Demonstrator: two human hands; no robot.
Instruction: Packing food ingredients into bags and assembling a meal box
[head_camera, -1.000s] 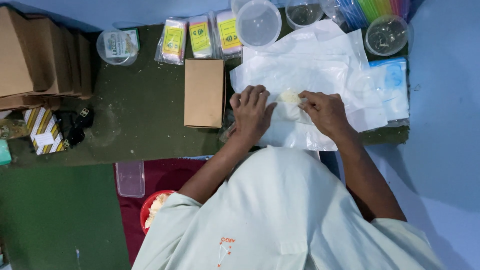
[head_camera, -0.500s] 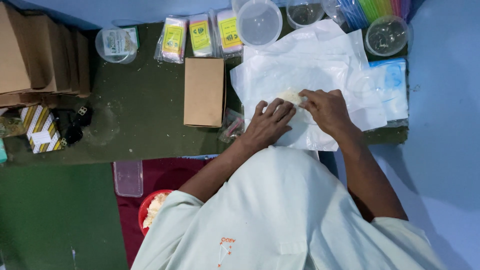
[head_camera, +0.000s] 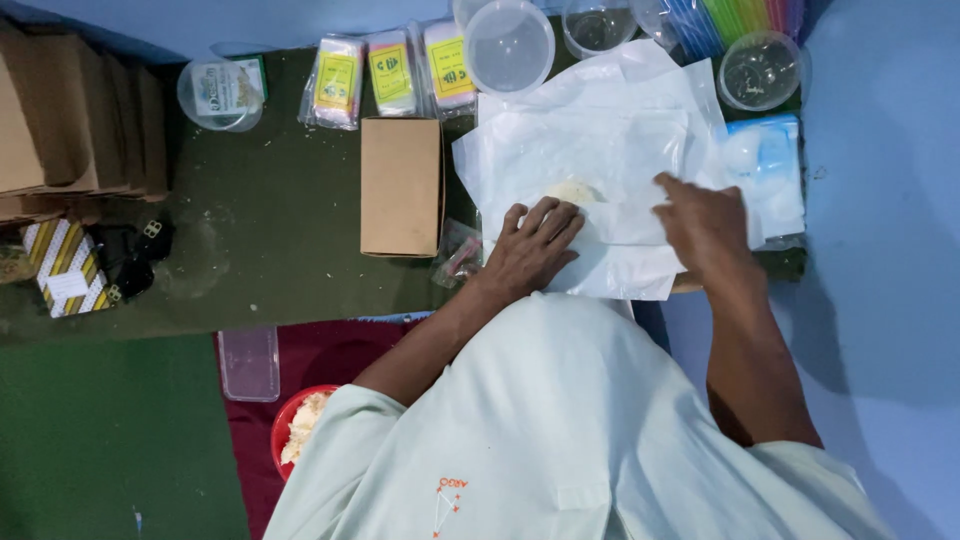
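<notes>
A stack of white paper sheets (head_camera: 590, 150) lies spread on the green tabletop (head_camera: 270, 230) toward its right edge, with a small pale lump of food (head_camera: 572, 190) resting near the middle of the top sheet. The paper looks laid flat so the lump can be folded into it: the near edge of a sheet is already turned up over the lower part of the stack.

The left hand (head_camera: 535, 245) lies palm down on the paper just below the lump, fingers spread and nearly straight, pressing the sheet flat rather than gripping anything; its fingertips come close to the lump, though I cannot tell whether they touch it. The forearm runs back toward the body at a slant.

The right hand (head_camera: 705, 225) sits over the right side of the sheet, knuckles up, fingers loosely curled with the forefinger pointing left toward the lump. It seems to be pinching or sliding the paper's edge, but whether it truly has hold of it is hidden under the hand.

A brown box (head_camera: 402, 185) stands just left of the paper, within easy reach. Along the far edge sit yellow-labelled packets (head_camera: 392, 70) and clear round tubs (head_camera: 508, 45).
</notes>
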